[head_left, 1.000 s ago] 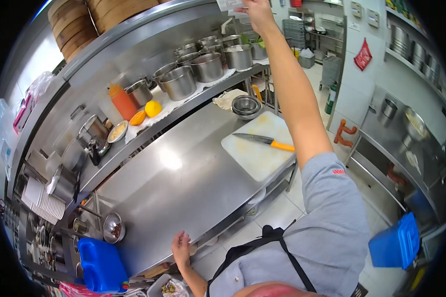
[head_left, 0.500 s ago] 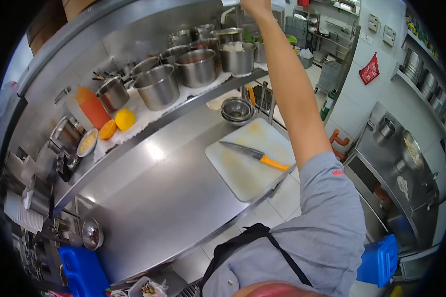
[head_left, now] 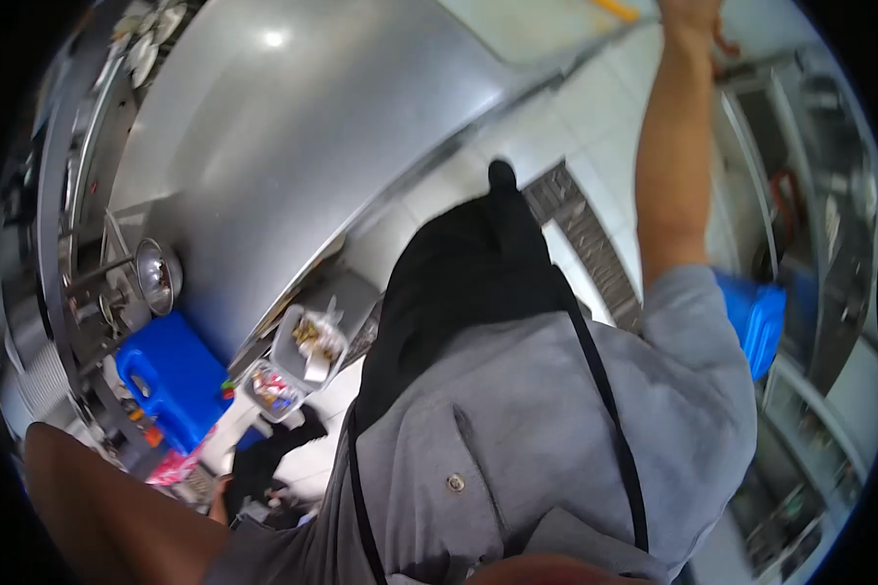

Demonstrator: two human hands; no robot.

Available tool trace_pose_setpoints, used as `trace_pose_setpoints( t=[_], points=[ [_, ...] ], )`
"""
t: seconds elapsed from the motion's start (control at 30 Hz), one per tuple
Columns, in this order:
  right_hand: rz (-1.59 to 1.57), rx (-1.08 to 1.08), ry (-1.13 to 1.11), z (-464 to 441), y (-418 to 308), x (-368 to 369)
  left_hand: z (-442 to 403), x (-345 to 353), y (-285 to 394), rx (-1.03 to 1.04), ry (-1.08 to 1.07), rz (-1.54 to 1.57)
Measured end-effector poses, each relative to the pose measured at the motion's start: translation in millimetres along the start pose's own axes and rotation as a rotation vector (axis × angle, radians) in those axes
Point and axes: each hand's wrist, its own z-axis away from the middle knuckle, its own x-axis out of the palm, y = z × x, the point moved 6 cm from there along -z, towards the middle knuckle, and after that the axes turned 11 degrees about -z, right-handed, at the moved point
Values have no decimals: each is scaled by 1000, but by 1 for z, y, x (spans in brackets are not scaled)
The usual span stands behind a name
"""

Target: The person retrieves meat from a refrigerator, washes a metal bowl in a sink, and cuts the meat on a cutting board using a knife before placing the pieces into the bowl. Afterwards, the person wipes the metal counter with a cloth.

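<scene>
On white board [head_left: 502, 21], blurred orange handle [head_left: 617, 9]

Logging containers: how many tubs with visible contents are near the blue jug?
2: one larger tub by the counter, one smaller tub nearer the jug. Others may be hidden under the counter.

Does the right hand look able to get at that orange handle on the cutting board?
Probably yes: the right hand shows close to the orange handle, with nothing visible between, though the picture's top edge cuts both off and depth is unclear.
</scene>
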Motion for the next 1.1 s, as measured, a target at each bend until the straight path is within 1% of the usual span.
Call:
trace_pose_setpoints(
  t=[0.07, 0.13, 0.17, 0.2, 0.23, 0.27, 0.3, 0.33, 0.37, 0.4, 0.43, 0.47, 0.5, 0.53, 0.57, 0.6, 0.63, 0.67, 0.73, 0.8, 0.83, 0.9, 0.97, 1.03, 1.1],
  points=[
    [239, 392, 22, 134, 41, -43, 20, 17, -6, -26, -5, 100],
    [243, 910, 51, 270, 67, -75, 47, 46, -17, -88, -60, 168],
    [279, 946, 38, 328, 70, -83, 70, 64, -30, -161, -111, 166],
    [313, 990, 19, 383, 71, -92, 100, 88, -49, -287, -182, 159],
    [312, 1173, 8, 427, 71, -95, 135, 109, -65, -452, -248, 128],
    [290, 1348, -9, 464, 71, -90, 182, 128, -76, -675, -320, 107],
    [281, 1431, -64, 502, 78, -77, 236, 148, -82, -901, -377, 134],
    [269, 1497, -117, 527, 92, -66, 301, 172, -77, -1074, -436, 190],
    [291, 1520, -144, 537, 98, -53, 362, 188, -60, -1183, -509, 239],
    [307, 1543, -179, 540, 105, -39, 409, 194, -38, -1008, -743, 169],
    [292, 1551, -257, 538, 115, -27, 429, 199, -6, -999, -810, 104],
    [271, 1563, -339, 538, 124, -12, 456, 199, 14, -939, -874, 105],
    [255, 1581, -308, 542, 138, 3, 443, 204, 34, -829, -884, 55],
    [247, 1550, -308, 546, 156, 20, 431, 209, 51, -722, -888, 6],
    [242, 1517, -312, 543, 170, 31, 432, 213, 54, -699, -903, 10],
    [226, 1528, -299, 544, 180, 42, 439, 213, 49, -802, -936, -12],
    [228, 1618, -235, 535, 186, 45, 446, 210, 42, -910, -961, -45],
    [231, 1700, -175, 525, 194, 49, 449, 205, 39, -901, -962, -60],
    [242, 1682, -216, 522, 215, 62, 455, 208, 36, -810, -1061, -45],
    [225, 1727, -348, 526, 227, 69, 455, 207, 33, -827, -1059, -56],
    [232, 1711, -373, 525, 231, 70, 456, 206, 34, -844, -1059, -65],
    [367, 1668, -406, 516, 232, 70, 458, 202, 32, -894, -1057, -47],
    [429, 1623, -446, 500, 231, 67, 459, 203, 29, -936, -1036, -38],
    [400, 1590, -457, 484, 227, 67, 458, 204, 30, -894, -1063, -37],
    [352, 1572, -424, 488, 224, 77, 454, 202, 30, -928, -1052, -53]
  ],
)
